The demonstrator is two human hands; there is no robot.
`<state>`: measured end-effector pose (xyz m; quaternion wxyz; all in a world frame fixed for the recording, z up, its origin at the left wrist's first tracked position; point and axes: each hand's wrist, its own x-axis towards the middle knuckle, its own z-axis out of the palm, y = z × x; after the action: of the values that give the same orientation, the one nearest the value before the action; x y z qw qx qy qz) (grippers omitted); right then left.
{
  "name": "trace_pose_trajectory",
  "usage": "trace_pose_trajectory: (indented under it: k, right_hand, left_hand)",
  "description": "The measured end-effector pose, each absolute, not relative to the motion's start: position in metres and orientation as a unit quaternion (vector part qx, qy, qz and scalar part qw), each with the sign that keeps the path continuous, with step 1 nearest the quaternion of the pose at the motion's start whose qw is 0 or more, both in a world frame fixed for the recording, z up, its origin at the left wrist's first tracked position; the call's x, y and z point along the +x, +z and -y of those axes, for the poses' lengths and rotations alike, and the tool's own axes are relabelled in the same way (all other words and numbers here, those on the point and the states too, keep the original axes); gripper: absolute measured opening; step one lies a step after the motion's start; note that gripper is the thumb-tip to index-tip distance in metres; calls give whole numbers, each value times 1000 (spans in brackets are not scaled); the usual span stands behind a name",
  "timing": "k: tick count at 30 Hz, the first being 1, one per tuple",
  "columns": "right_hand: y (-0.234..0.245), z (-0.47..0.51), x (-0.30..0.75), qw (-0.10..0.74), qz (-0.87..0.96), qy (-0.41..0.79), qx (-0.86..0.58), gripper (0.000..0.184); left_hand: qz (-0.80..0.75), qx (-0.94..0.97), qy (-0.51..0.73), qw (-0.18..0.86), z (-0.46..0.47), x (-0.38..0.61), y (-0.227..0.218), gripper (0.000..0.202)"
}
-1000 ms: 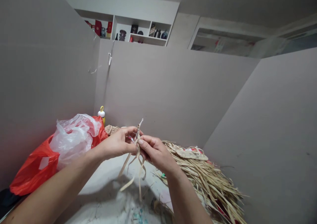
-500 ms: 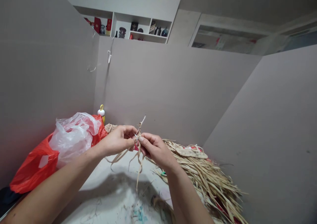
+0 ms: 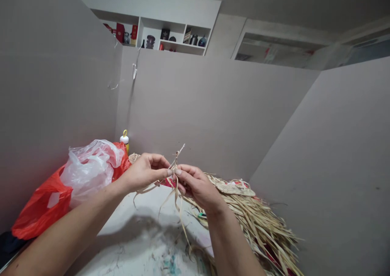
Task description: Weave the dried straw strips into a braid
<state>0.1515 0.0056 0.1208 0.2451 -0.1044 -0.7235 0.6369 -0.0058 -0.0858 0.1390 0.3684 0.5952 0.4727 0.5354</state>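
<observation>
My left hand (image 3: pixel 146 172) and my right hand (image 3: pixel 195 183) meet in mid-air above the table, both pinched shut on a small bunch of pale straw strips (image 3: pixel 176 186). The strips' short upper end sticks up between my fingertips. Their long loose ends hang down and curl toward the table. A big heap of the same dry straw (image 3: pixel 258 223) lies just right of my right wrist.
A red plastic bag (image 3: pixel 39 207) with a clear bag (image 3: pixel 88 166) on top sits at the left. Behind it stands a yellow bottle with a white cap (image 3: pixel 124 139). Grey partition walls close in the paint-stained white table (image 3: pixel 137 243). A wall shelf (image 3: pixel 158 34) holds small items.
The hanging strips have swung and shifted to the right. My fingers have drawn a little closer together on the bunch, whose top tip now leans right.
</observation>
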Motion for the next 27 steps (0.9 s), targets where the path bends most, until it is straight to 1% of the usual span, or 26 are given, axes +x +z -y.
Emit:
trace_pose_trajectory:
  k: [3, 8, 12, 14, 19, 21, 24, 27]
  right_hand:
    - [121, -6, 152, 248, 726, 631, -118, 34]
    - [120, -7, 152, 254, 731, 620, -131, 35]
    - [121, -6, 150, 262, 733, 612, -137, 37]
    - [120, -5, 148, 266, 734, 608, -145, 39]
    - [118, -4, 145, 280, 732, 603, -152, 41]
    - [117, -4, 144, 280, 725, 610, -153, 39]
    - [116, -4, 143, 285, 707, 631, -142, 36]
    - [116, -4, 142, 293, 694, 646, -126, 35]
  left_hand:
    - [-468, 603, 556, 329, 85, -6, 136, 17]
    - [-475, 606, 560, 305, 86, -4, 135, 12]
    - [-508, 600, 555, 271, 89, -2, 137, 13]
    - [-504, 597, 561, 275, 90, -1, 138, 15]
    - [-485, 577, 565, 336, 89, -3, 138, 21]
    - [-491, 574, 564, 333, 88, -4, 138, 18]
    - [-507, 588, 558, 292, 88, -4, 138, 11]
    - [-523, 610, 545, 240, 89, -2, 137, 12]
